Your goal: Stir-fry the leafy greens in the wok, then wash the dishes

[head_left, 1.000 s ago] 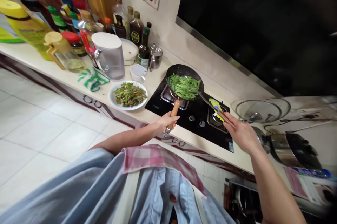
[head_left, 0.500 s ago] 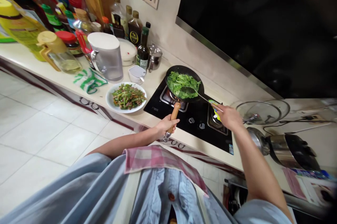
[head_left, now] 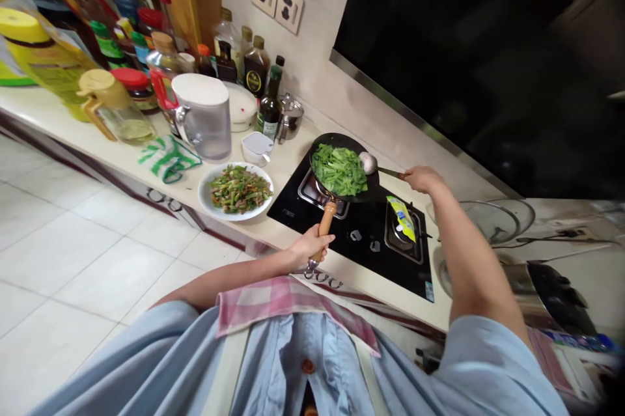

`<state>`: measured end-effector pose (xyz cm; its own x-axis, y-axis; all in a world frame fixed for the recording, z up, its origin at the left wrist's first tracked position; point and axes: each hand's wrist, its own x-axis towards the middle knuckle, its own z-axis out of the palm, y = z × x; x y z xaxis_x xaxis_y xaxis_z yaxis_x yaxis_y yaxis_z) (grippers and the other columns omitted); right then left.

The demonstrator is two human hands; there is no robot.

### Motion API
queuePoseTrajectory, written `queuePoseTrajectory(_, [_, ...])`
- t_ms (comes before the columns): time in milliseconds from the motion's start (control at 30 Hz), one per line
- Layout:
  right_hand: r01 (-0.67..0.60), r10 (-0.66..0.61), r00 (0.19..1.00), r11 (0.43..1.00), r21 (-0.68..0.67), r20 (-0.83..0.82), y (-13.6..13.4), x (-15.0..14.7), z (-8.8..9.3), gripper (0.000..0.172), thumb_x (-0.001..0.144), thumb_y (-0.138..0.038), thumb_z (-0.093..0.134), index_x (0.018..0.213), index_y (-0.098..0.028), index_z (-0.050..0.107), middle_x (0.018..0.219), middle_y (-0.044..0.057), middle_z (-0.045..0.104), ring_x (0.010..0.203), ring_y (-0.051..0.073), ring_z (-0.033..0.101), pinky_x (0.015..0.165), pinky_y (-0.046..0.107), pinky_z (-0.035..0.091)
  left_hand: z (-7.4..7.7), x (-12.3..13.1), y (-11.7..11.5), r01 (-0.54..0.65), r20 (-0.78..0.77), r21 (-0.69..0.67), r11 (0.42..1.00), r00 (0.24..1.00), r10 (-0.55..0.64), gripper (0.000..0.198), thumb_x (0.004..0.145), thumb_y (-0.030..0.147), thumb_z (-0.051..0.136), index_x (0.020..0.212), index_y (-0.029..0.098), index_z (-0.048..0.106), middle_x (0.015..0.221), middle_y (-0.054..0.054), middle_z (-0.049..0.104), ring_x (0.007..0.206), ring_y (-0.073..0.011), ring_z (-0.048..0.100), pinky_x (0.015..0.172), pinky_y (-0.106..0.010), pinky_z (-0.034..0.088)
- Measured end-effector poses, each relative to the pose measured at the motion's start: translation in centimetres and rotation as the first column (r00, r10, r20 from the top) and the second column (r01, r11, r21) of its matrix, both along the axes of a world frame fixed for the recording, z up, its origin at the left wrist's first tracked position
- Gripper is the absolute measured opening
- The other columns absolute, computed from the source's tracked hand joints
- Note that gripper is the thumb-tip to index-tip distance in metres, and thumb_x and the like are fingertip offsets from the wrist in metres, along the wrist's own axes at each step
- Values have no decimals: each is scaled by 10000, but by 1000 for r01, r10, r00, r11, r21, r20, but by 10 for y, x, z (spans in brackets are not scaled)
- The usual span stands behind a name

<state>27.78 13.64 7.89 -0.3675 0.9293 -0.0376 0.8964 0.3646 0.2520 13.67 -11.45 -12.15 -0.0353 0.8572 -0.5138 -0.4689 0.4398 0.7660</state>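
in the head view, the left hand point(head_left: 308, 247) has its fingers curled round the wooden handle point(head_left: 327, 217) of the frying pan point(head_left: 336, 140). green leaves point(head_left: 340, 170) sit in the pan. the right hand point(head_left: 424, 180) grasps a metal ladle point(head_left: 389, 172) at the pan's right edge.

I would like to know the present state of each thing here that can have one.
Left hand, closed around wooden handle
Right hand, gripping spatula
Pan, holding greens
Glass lid, off the pan
Plate, heaped with chopped food
Pitcher, covered
Red-lidded jar, closed
Yellow packet, lying on right burner; opened or not, unclear
Left burner, flame unclear
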Motion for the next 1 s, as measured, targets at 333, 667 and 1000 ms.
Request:
queuePoseTrajectory(333, [-199,172,964,972,123,202,-82,-8,-29,443,970,-205,415,1363,-236,616,964,162,701,863,305,693,708,364,477,4,0,3,-5,17,-25,1000,1000,6,389,933,223,639,1247,202,409,559,102,486,392,-80,448,449,-187,376])
queuePoseTrajectory(667, [-202,172,951,975,95,255,-145,74,-21,490,969,-334,436,1445,-362,549,1058,143,678,630,279,654,552,398,470,17,-6,-7,37,-89,-17,999,995,-39,254,940,244,624,1128,192,462,593,62,525,464,-106,502,471,-206,415])
queuePoseTrajectory(1000, [-205,204,939,978,-25,277,-133,48,-57,504,1010,-338,370,1493,-295,506,1027,132,721,808,290,711,706,399,536,23,-5,-10,42,-87,-25,999,995,-44,248,963,202,583,1166,176,442,601,76,497,462,-94,475,460,-197,407])
